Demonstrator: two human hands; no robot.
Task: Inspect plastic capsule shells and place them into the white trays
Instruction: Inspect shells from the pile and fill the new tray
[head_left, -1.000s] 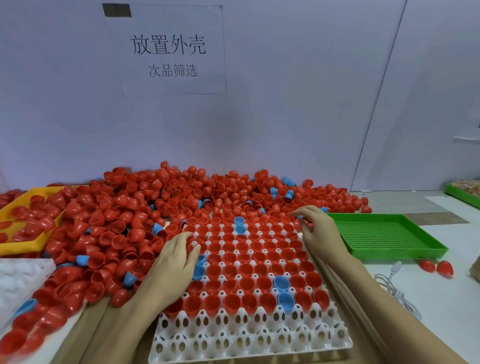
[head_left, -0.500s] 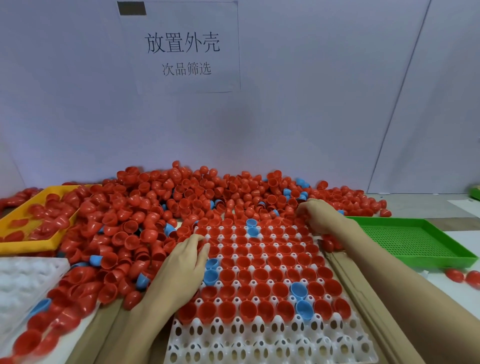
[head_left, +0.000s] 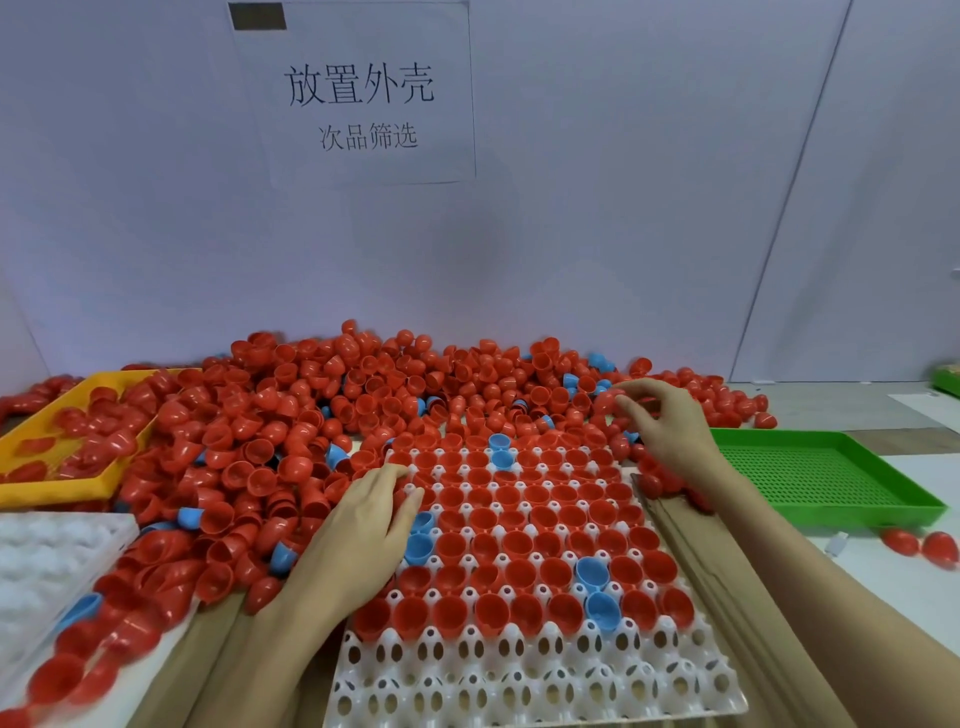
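Shells (head_left: 322, 415), red with a few blue, lie heaped across the back of the table, spilling right up to the far edge of the white tray (head_left: 519, 680), so either hand can feed the cups without a long reach. Most cups hold a shell mouth-up, which looks like the way to keep the insides open for checking; the two nearest rows are unfilled. Right hand (head_left: 670, 421) hovers at the heap's near edge by the tray's far right corner, thumb and fingers curled toward a red shell (head_left: 605, 402), though whether they actually grip it I cannot tell. Left hand (head_left: 363, 530) lies flat on the tray's left edge, fingers straight and relaxed, holding nothing, probably steadying the tray. Green tray (head_left: 831, 514) sits to the right, yellow tray (head_left: 57, 488) with red shells to the left, perhaps for rejects.
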